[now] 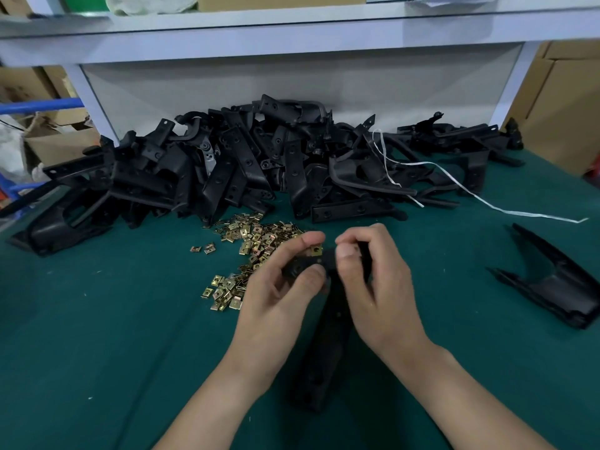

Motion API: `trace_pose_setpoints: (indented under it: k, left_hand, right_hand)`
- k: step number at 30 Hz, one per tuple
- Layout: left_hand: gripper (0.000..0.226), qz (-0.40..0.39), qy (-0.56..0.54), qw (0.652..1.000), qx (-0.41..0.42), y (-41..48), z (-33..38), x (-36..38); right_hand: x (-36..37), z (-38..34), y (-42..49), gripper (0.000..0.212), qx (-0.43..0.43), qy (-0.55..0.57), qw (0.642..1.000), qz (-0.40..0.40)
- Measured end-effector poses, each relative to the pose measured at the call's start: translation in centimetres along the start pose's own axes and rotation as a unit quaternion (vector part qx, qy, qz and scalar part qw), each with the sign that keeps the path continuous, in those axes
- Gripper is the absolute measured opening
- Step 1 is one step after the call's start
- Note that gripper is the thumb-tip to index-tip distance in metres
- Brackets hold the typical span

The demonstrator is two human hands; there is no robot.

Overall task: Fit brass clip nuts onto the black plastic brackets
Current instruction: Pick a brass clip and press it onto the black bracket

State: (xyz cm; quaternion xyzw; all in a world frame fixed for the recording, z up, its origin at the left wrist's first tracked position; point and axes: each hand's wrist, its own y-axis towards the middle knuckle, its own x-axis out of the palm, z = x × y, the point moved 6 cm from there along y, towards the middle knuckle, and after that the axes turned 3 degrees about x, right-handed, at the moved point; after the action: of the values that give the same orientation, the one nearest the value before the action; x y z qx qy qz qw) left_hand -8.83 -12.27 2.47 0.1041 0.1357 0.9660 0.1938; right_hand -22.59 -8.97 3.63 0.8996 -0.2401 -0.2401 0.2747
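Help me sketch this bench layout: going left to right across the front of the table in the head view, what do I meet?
Loose brass clip nuts → left hand → clip nut on the end of the held bracket → right hand → lone black bracket lying at the right.

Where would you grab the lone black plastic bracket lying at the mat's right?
On the lone black plastic bracket, likely the long straight arm, pinched across from above: it is narrow and free of neighbours, while the joined end looks bulky.
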Motion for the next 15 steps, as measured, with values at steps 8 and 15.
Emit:
trace_pose_setpoints:
  k: [8, 15]
  left_hand:
    - [0.032, 0.023, -0.009, 1.000, 0.012, 0.4, -0.1, -1.4]
    - [0.024, 0.050, -0.004, 0.998, 0.026, 0.2, 0.2, -1.0]
  right_hand:
    - [0.9, 0.2, 0.1, 0.036, -0.060, -0.041, 0.992, -0.106]
    - [1.2, 0.3, -0.1, 0.037, -0.044, -0.043, 0.993, -0.102]
